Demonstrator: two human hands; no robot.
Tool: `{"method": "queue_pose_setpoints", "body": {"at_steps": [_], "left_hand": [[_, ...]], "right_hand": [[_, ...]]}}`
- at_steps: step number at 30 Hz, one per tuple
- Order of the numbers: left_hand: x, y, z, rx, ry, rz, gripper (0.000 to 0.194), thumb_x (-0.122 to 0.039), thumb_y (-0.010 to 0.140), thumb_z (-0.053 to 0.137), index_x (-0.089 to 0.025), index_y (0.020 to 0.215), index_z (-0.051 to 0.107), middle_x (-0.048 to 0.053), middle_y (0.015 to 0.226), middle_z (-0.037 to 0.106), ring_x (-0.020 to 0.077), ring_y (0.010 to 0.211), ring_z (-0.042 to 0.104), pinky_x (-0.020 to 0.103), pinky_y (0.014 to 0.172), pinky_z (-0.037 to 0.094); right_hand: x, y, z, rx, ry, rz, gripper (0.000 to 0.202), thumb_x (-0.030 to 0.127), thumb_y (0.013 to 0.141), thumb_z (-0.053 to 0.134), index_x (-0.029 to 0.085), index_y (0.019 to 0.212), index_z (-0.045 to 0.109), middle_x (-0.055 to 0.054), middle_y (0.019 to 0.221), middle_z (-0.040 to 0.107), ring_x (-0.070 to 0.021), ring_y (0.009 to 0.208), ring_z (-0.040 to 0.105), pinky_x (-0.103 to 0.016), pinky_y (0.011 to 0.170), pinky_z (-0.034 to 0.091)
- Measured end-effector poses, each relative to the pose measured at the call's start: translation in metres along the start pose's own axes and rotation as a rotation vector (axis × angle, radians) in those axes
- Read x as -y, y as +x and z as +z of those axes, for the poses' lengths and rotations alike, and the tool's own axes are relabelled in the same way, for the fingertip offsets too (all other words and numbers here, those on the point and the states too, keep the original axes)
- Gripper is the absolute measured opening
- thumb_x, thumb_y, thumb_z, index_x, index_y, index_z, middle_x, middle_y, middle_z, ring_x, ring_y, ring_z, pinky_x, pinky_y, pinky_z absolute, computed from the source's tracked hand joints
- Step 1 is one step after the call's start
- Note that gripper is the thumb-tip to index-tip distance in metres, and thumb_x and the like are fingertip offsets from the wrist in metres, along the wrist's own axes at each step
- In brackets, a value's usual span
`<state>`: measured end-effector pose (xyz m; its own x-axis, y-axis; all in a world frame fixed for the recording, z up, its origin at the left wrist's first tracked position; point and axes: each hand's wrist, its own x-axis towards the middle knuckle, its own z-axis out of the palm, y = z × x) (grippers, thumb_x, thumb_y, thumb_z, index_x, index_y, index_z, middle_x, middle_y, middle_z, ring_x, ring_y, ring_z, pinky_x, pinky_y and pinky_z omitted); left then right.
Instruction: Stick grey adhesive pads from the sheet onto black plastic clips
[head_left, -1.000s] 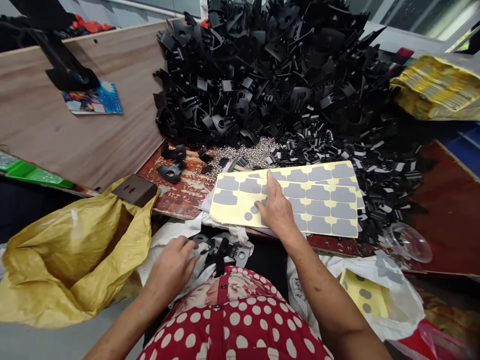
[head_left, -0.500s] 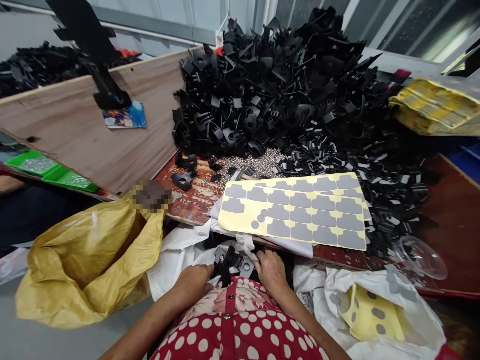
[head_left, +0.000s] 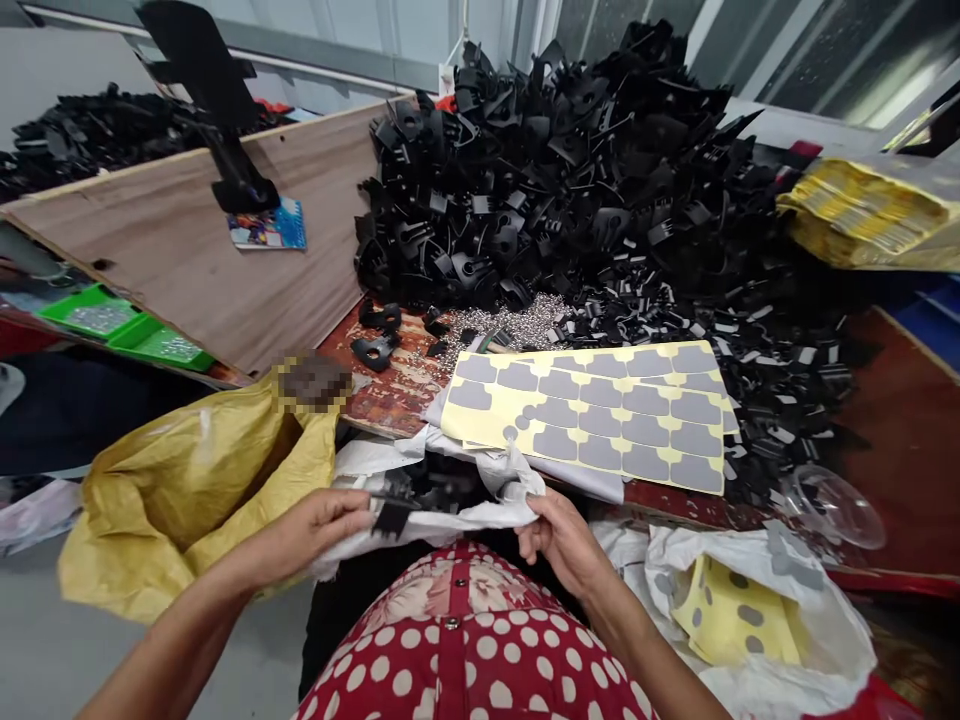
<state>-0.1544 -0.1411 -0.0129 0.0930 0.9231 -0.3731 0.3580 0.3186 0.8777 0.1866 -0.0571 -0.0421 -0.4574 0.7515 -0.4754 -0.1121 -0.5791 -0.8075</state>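
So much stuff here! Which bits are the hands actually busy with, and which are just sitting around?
In hand:
- left hand, gripping the white bag and touching a black plastic part
- right hand, gripping the same bag's edge

Lying about:
- sheet of grey stickers
- heap of black parts
- pile of small metal bits
- yellow sack
- green trays

The heap of matt black moulded plastic parts (head_left: 570,150) filled the upper centre. Below it lay a smooth pale-yellow paper sheet of dull grey stickers (head_left: 592,415) and a glinting scatter of small silvery metal pieces (head_left: 525,325). At lower left sagged a crinkled yellow woven-plastic sack (head_left: 187,480); the brown wood-grain board (head_left: 187,250) looked matt.
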Motion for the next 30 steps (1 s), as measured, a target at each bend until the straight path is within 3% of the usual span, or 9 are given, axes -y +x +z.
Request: {"method": "queue_pose_setpoints", "body": {"at_steps": [4,7,9,11,15,17,20,24,30], "left_hand": [[0.014,-0.008,0.029,0.371,0.014,-0.047,0.051,-0.062,0.086,0.06,-0.022,0.062,0.039,-0.006,0.06,0.032,0.0121,0.058,0.028,0.025,0.055,0.022],[0.016,0.003,0.049,0.198,0.269,-0.095,0.048,-0.055,0.086,0.059,-0.022,0.06,0.035,-0.005,0.059,0.031,0.0132,0.057,0.033,0.026,0.057,0.024],[0.009,0.014,0.054,-0.023,0.585,-0.154,0.036,-0.046,0.092,0.053,-0.022,0.066,0.049,-0.002,0.059,0.041,0.017,0.06,0.045,0.028,0.06,0.029],[-0.001,0.022,0.054,-0.132,0.825,-0.216,0.029,-0.041,0.097,0.044,-0.023,0.088,0.065,0.003,0.067,0.058,0.023,0.066,0.058,0.031,0.064,0.037],[-0.015,0.023,0.049,-0.02,0.798,-0.02,0.035,-0.04,0.099,0.044,-0.022,0.112,0.07,0.014,0.107,0.072,0.03,0.095,0.069,0.04,0.084,0.051],[-0.013,0.022,0.05,0.048,0.657,0.157,0.04,-0.035,0.095,0.054,-0.025,0.132,0.064,0.013,0.131,0.066,0.0307,0.119,0.063,0.043,0.101,0.049],[-0.006,0.027,0.059,0.131,0.617,0.301,0.074,-0.01,0.082,0.058,-0.032,0.152,0.046,0.01,0.153,0.051,0.0302,0.137,0.051,0.045,0.113,0.043],[-0.008,0.042,0.071,0.234,0.783,0.216,0.057,0.004,0.072,0.047,-0.023,0.118,0.067,0.012,0.126,0.063,0.0252,0.102,0.068,0.039,0.09,0.055],[-0.034,0.039,0.052,0.077,0.505,0.199,0.02,-0.02,0.074,0.07,-0.022,0.091,0.062,0.003,0.101,0.064,0.0227,0.091,0.063,0.031,0.078,0.051]], "right_hand": [[0.0,-0.013,-0.028,0.07,-0.278,0.012,0.026,0.041,0.083,0.06,0.018,0.072,0.058,0.002,0.049,0.057,-0.0101,0.042,0.051,-0.02,0.045,0.039],[0.009,-0.023,-0.043,0.142,-0.518,0.076,0.023,0.036,0.084,0.057,0.018,0.071,0.058,0.001,0.058,0.061,-0.0106,0.047,0.056,-0.02,0.048,0.039],[0.018,-0.028,-0.045,0.196,-0.641,0.13,0.021,0.032,0.086,0.055,0.017,0.072,0.059,0.0,0.066,0.064,-0.0107,0.051,0.057,-0.02,0.049,0.039],[0.027,-0.031,-0.043,0.257,-0.736,0.165,0.023,0.03,0.088,0.053,0.017,0.07,0.059,-0.001,0.068,0.066,-0.0116,0.053,0.058,-0.02,0.05,0.039],[0.04,-0.032,-0.039,0.335,-0.837,0.182,0.028,0.029,0.092,0.048,0.018,0.068,0.057,-0.001,0.065,0.065,-0.0137,0.055,0.059,-0.021,0.051,0.039],[0.042,-0.031,-0.039,0.346,-0.832,0.2,0.028,0.029,0.092,0.047,0.018,0.068,0.056,-0.001,0.066,0.065,-0.0137,0.056,0.058,-0.021,0.052,0.039],[0.042,-0.027,-0.038,0.362,-0.81,0.214,0.025,0.028,0.091,0.047,0.018,0.07,0.052,0.0,0.067,0.061,-0.0136,0.059,0.056,-0.021,0.054,0.039],[0.043,-0.025,-0.037,0.417,-0.877,0.122,0.023,0.025,0.091,0.046,0.02,0.068,0.041,0.003,0.067,0.047,-0.0115,0.063,0.045,-0.022,0.058,0.034],[0.046,-0.026,-0.043,0.355,-1.146,-0.002,0.023,0.021,0.092,0.041,0.021,0.069,0.035,0.003,0.07,0.048,-0.0131,0.068,0.045,-0.025,0.061,0.03]]}}
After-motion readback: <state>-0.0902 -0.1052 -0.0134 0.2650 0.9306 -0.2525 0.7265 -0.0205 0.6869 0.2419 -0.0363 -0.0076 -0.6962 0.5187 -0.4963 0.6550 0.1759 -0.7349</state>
